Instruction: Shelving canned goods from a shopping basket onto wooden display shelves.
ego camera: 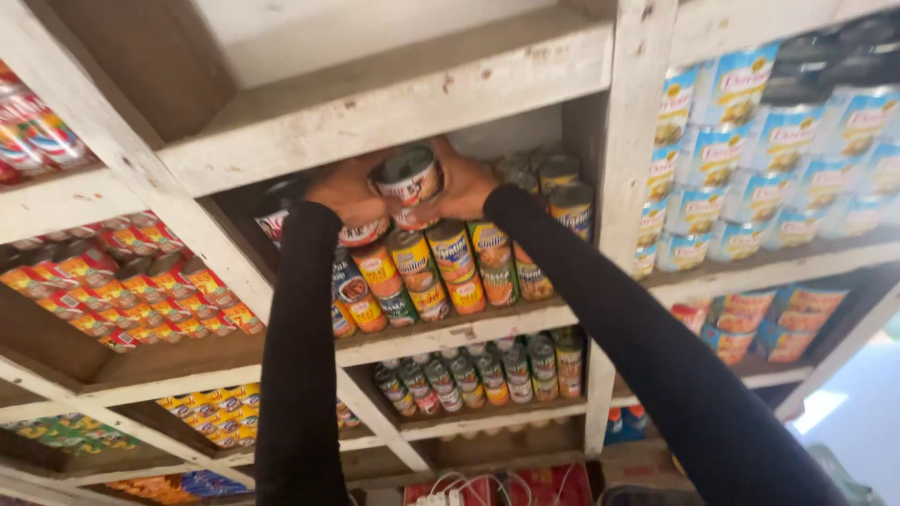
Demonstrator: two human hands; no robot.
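Both hands gripped one tin can (409,178) between them, left hand (349,193) and right hand (463,185) pressing its sides. It sat atop stacked cans (450,267) on the wooden shelf (487,323).

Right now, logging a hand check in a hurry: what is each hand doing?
Left hand: closed on the side of the can, with cans stacked below it.
Right hand: closed on the same can's other side.

fingertips hidden behind tin can (409,178), red packets (37,131) cut off
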